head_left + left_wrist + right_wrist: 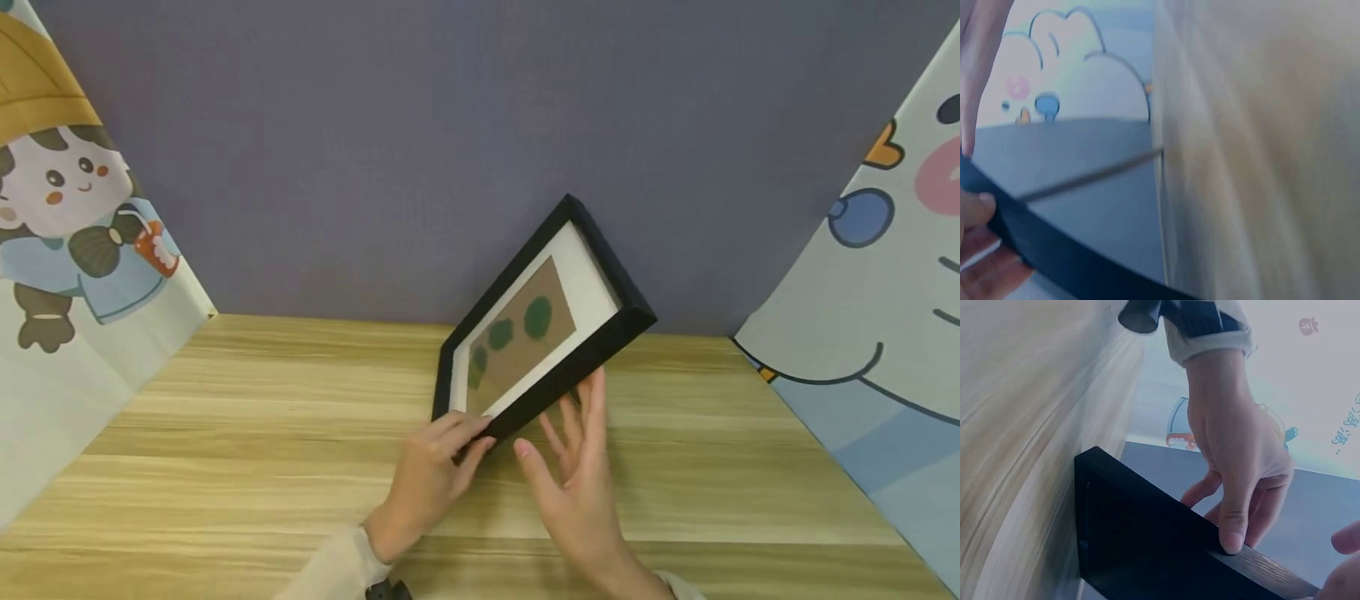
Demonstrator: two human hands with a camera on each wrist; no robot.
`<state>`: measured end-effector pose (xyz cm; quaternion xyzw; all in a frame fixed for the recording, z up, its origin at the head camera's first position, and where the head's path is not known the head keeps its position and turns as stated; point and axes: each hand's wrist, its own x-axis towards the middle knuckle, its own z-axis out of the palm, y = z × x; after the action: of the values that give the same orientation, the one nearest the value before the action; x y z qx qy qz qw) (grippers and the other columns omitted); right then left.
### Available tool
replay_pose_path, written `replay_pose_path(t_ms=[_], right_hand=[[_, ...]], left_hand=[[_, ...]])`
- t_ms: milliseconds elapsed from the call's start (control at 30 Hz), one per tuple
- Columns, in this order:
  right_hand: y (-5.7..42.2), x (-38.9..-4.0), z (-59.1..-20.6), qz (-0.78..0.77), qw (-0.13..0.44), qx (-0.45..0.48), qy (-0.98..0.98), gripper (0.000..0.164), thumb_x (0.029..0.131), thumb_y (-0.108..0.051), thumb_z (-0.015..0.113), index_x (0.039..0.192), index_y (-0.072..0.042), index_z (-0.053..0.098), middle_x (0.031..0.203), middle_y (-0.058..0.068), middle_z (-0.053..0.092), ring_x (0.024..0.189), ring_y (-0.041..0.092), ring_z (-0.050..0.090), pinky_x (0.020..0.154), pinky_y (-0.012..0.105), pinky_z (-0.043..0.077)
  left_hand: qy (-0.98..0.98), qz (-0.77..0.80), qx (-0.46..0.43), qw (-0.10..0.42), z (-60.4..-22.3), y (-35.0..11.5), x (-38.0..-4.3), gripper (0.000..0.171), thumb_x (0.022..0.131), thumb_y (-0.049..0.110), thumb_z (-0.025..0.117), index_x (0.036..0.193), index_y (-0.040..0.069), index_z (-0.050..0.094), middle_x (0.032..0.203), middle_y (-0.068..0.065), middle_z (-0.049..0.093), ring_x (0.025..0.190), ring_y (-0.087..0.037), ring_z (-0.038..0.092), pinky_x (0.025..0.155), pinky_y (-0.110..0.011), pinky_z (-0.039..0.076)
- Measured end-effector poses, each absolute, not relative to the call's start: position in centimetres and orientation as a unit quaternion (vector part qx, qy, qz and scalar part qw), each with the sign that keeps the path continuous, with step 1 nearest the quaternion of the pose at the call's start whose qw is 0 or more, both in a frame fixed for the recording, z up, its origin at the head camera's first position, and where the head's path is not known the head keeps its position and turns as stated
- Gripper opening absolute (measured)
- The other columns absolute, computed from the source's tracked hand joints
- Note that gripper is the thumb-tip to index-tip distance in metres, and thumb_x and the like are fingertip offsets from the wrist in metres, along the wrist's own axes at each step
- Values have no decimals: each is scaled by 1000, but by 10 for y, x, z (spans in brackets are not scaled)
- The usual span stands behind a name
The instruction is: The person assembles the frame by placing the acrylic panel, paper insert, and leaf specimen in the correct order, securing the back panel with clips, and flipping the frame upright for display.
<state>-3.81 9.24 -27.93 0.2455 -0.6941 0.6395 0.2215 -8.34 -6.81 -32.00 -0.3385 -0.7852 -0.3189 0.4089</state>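
Note:
A black picture frame (637, 315) tilts up off the wooden table, one corner low and one raised. Behind its front lies a white mat with a brown picture of green leaf shapes. My left hand (427, 475) pinches the near edge, thumb below and fingers over the front. In the right wrist view the left hand (1235, 444) grips that edge from above, beside the frame's dark side (1154, 531). My right hand (581, 492) has straight fingers reaching under the frame's right side, thumb apart. Its fingertips are partly hidden, so contact cannot be told.
The wood-grain table (225, 467) spreads around the frame. A grey-purple wall (337, 167) rises directly behind it. Cartoon-printed panels stand at the left (82, 242) and right (847, 317). A thin dark bar (1091, 178) runs out from the frame in the left wrist view.

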Motion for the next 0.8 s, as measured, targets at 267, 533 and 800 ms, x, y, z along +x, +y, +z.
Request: replay_pose_path(t_ms=[267, 533, 800], right_hand=[[101, -43, -274, 658, 217, 170, -701, 98, 89, 10, 55, 152, -19, -15, 158, 15, -5, 143, 41, 11, 109, 49, 23], [115, -60, -274, 659, 248, 162, -691, 97, 88, 14, 51, 150, -10, -19, 157, 18, -7, 137, 48, 22, 97, 12, 41], [127, -73, -278, 644, 260, 136, -707, 96, 87, 15, 50, 152, -13, -14, 150, 21, 17, 113, 16, 50, 81, 14, 52]], left_hand=[[-800, -314, -313, 404, -322, -45, -67, 27, 72, -3, 77, 99, -2, 73, 87, -5, 70, 76, -14, 69, 69, -17, 55], [-817, -317, -329, 350, -323, -24, -51, 36, 77, -2, 66, 112, -3, 67, 105, -9, 69, 92, -17, 68, 78, -20, 55], [-827, -326, -349, 297, -320, -16, -45, 37, 79, -2, 63, 116, -3, 65, 113, -11, 66, 104, -19, 65, 86, -23, 54]])
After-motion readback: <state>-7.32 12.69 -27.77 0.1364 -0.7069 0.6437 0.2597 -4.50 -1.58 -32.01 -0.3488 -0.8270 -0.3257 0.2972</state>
